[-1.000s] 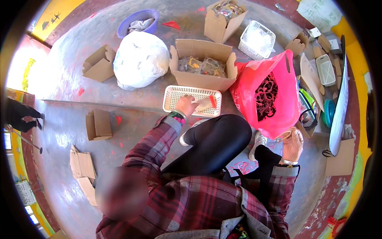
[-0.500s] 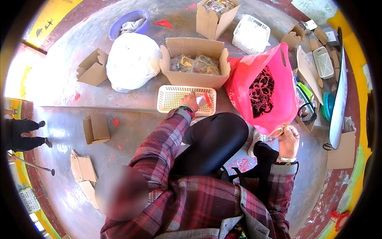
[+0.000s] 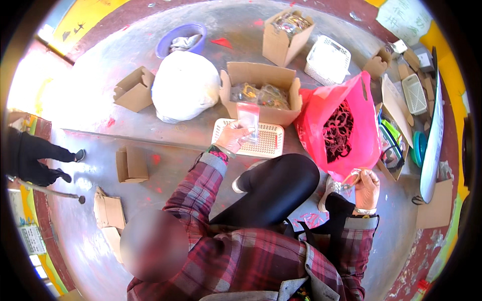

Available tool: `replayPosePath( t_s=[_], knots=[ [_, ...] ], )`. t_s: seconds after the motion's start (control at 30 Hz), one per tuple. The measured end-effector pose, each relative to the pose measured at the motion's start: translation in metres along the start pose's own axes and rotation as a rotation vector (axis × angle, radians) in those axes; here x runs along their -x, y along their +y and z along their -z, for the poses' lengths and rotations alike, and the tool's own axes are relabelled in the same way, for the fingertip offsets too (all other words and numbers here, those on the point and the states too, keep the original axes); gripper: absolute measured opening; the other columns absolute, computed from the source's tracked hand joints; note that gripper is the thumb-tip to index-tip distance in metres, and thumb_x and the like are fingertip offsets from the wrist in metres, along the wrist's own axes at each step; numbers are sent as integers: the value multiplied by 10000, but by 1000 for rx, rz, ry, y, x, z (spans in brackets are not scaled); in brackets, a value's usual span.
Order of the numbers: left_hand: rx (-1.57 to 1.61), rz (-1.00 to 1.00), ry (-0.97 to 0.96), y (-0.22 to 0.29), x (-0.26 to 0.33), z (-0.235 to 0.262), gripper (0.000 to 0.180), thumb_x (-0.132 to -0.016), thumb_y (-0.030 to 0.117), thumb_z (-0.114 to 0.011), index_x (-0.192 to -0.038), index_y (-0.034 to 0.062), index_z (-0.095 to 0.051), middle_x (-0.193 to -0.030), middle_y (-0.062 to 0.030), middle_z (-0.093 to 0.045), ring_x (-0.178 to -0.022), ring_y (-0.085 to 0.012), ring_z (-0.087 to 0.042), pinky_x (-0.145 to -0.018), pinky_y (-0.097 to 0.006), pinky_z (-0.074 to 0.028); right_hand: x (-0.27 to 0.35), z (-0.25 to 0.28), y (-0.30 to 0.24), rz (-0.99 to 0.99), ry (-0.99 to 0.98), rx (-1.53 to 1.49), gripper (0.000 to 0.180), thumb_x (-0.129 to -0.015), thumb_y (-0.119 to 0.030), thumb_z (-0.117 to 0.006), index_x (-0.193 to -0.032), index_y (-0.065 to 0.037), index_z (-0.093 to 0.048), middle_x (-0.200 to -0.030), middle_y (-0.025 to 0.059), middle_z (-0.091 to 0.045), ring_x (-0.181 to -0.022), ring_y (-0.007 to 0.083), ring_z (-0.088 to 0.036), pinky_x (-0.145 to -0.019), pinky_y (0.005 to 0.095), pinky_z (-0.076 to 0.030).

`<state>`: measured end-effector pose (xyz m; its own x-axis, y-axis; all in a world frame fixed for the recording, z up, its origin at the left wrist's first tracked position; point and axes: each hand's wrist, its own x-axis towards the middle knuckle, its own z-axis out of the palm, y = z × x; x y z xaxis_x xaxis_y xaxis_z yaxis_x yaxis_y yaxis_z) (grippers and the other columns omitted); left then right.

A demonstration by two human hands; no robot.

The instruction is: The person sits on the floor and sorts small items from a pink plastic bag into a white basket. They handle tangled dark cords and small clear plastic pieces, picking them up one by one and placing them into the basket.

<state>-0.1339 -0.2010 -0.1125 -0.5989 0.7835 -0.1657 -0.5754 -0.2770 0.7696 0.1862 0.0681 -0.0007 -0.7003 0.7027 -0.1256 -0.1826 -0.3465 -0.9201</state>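
My left hand [image 3: 234, 137] pinches a small clear plastic bag [image 3: 249, 119] with a red top, held up above a cream plastic basket [image 3: 273, 147]. The basket's holed bottom shows beside the hand. On the right, my right hand [image 3: 367, 190] is closed on a thin tan-orange looped thing [image 3: 351, 177]; its exact kind is not clear. That hand is beside the lower edge of a pink plastic bag [image 3: 312, 118], which stands open with many dark and pink bands [image 3: 338, 133] inside.
Behind the basket stands an open cardboard box [image 3: 261, 72] of filled clear bags. A white sack [image 3: 185, 88], purple basin [image 3: 165, 47] and white basket [image 3: 327, 62] lie farther off. A step edge [image 3: 135, 138] crosses the floor. At far left another person's legs [image 3: 47, 150] show.
My left hand has lifted the red-topped plastic bag up out of the cream basket. My right hand still grips the looped thing by the pink bag. The whole view has shifted slightly.
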Motion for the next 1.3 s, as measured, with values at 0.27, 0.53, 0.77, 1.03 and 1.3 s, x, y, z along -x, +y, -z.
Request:
replayPosePath(
  t_s=[0.27, 0.53, 0.77, 1.03, 1.3],
  knots=[
    [467, -93, -78, 55, 20, -47, 185, -783, 124, -670, -920, 5, -634, -908, -155, -637, -852, -278, -621, -804, -416, -500, -2, -6, -2, -51, -10, -14, 104, -827, -95, -601, -807, 4, -625, -683, 84, -605, -575, 169, -553, -497, 287, -466],
    [496, -163, -134, 68, 21, -74, 289, -805, 149, -647, -1062, 52, -557, -1033, -119, -600, -980, -288, -574, -877, -444, -463, -3, -5, -1, -55, 25, -11, 88, -824, -84, -604, -802, -1, -621, -671, 77, -600, -569, 156, -544, -498, 269, -440],
    [572, -327, -120, 93, 28, -64, 267, -815, 152, -635, -1057, 68, -561, -998, -103, -602, -955, -244, -579, -780, -408, -507, -5, 1, 3, -63, 14, -16, 80, -826, -78, -596, -806, -3, -618, -691, 80, -607, -570, 159, -547, -491, 276, -450],
    [618, -465, -188, 122, 33, -58, 193, -785, 58, -642, -972, 44, -601, -875, -94, -637, -836, -223, -610, -805, -393, -487, 1, -18, -6, -68, 14, -8, 102, -841, -104, -586, -809, -11, -615, -666, 79, -591, -560, 169, -550, -456, 316, -469],
    [515, -382, -150, 110, 28, -63, 198, -782, 64, -647, -969, 16, -606, -963, -147, -628, -875, -259, -615, -823, -411, -483, -2, -10, 2, -44, 31, 32, 108, -838, -117, -599, -801, -17, -609, -633, 61, -567, -541, 163, -532, -472, 279, -442]
  ],
)
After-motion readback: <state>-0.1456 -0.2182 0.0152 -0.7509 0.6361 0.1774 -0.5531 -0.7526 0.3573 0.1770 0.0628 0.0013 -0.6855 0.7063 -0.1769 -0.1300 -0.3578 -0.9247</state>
